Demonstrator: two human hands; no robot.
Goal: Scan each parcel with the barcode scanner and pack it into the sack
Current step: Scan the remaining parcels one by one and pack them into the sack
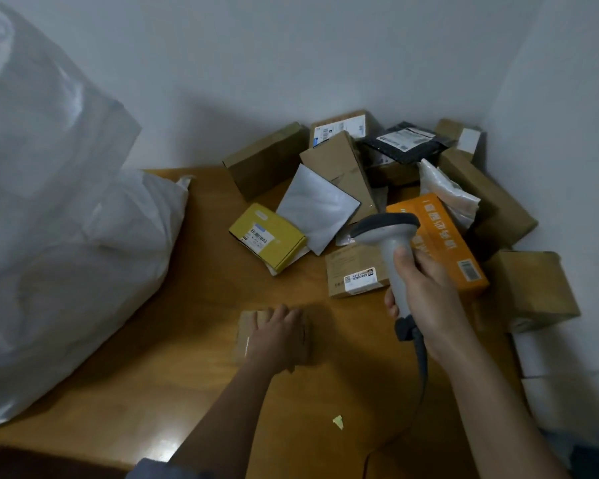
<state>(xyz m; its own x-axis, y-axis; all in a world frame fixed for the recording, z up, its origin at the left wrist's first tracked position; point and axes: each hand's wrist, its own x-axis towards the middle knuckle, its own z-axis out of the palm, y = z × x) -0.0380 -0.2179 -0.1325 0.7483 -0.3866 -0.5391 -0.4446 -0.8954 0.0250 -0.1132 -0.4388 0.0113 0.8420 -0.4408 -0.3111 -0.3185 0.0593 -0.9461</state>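
Note:
My right hand (426,292) grips the handle of a grey barcode scanner (389,236), its head pointing left and down over the wooden table (187,375). My left hand (277,335) lies on top of a small brown cardboard parcel (244,335) at the table's middle, fingers curled over its far edge; the parcel is blurred. A big white sack (66,236) bulges along the left side. A pile of parcels fills the far right corner, among them a yellow box (270,240), an orange box (443,243) and a white mailer (317,207).
Brown cartons (267,160) and a black bag (405,140) are stacked against the white wall. Another carton (533,288) hangs over the right table edge. The scanner's cable (421,371) trails toward me. A scrap of yellow paper (338,421) lies near the front.

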